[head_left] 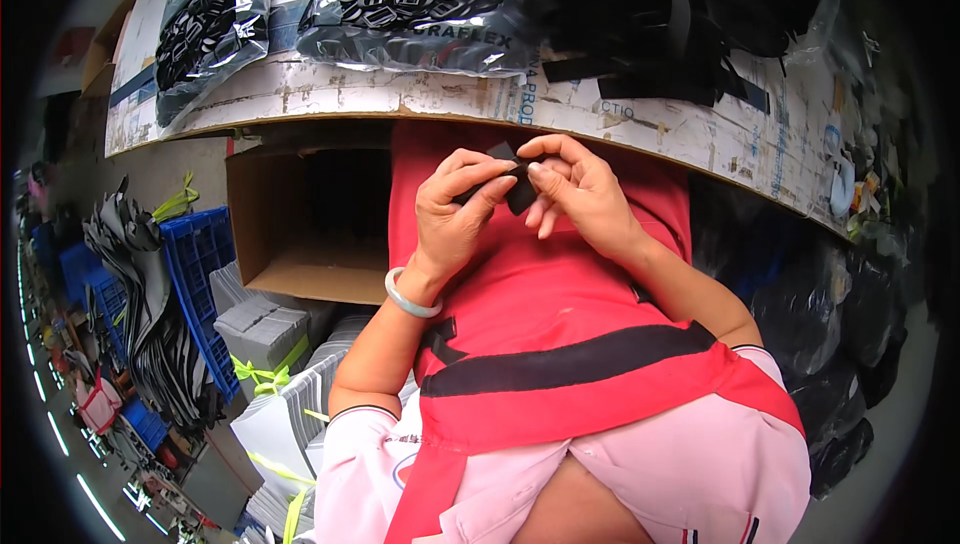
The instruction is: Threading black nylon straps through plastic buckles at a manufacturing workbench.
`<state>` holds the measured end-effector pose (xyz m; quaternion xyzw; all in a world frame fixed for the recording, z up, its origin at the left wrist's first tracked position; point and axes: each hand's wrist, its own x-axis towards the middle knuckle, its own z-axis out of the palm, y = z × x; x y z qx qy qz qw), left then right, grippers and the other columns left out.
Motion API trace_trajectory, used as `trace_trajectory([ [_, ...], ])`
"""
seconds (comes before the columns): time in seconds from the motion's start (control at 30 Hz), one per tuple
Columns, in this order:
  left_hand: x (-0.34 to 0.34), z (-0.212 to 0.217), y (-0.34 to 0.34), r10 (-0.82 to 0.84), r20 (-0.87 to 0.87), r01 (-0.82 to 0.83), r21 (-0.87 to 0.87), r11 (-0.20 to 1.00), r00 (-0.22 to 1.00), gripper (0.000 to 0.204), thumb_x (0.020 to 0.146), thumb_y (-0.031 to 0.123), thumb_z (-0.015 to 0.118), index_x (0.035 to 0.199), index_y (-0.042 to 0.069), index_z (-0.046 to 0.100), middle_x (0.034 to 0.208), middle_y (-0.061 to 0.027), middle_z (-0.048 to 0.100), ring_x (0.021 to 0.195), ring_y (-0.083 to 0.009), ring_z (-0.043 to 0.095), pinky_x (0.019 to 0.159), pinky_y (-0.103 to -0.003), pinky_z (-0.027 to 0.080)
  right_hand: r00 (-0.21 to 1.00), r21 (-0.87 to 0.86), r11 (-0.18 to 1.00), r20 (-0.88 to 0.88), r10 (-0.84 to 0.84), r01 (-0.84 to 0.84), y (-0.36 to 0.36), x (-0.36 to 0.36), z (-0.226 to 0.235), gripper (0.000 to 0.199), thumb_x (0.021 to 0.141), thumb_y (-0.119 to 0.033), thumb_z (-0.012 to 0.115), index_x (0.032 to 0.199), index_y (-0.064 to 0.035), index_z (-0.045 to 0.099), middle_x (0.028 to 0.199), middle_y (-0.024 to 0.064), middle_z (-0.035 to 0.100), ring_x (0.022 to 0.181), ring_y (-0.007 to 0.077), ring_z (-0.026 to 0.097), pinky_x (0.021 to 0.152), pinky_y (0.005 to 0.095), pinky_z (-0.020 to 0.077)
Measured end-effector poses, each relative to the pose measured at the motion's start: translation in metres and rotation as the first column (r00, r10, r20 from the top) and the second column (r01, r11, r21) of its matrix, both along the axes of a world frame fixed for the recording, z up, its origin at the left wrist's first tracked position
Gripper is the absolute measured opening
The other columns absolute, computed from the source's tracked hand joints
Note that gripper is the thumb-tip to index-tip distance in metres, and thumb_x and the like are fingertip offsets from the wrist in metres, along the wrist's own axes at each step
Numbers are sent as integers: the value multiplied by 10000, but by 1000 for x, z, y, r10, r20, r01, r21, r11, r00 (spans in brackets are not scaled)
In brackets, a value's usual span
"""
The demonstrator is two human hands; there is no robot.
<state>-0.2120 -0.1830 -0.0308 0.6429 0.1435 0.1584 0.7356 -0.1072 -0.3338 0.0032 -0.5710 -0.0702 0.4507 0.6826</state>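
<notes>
Beside the white tabletop [420,94], the left grip [453,206] and right grip [588,196] pinch a black strip [520,196] lying between them.

Small black strip [521,194], pinched midair

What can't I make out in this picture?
All in the head view:
Black piece: full shape, partly hidden by the left hand and right hand.
Box: inside, lost in deep shadow.
Black strips: full extent of the pile, cut off by the upper edge.
Pink thing, far left: too small and blurred to identify.
</notes>
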Motion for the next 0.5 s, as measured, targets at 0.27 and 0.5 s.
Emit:
trace_trajectory([
  [0.27, -19, 18, 8, -173, 60, 147, 310, 939, 983, 229, 755, -25, 762, 964, 67, 744, 882, -59, 594, 726, -139, 580, 610, -251, 465, 883, -64, 898, -225, 412, -436, -12, 27, 6, 190, 933, -189, 661, 962, -1, 655, 818, 49, 649, 617, 75, 609, 555, 182, 496],
  [0.5, -22, 25, 7, -215, 93, 180, 293, 939, 972, 230, 748, -57, 752, 954, 45, 741, 900, -71, 589, 731, -130, 564, 610, -237, 458, 970, -37, 970, 40, 241, -239, -7, 22, 2, 142, 917, -104, 669, 967, 23, 632, 883, 65, 666, 795, 117, 651, 750, 258, 554],
])
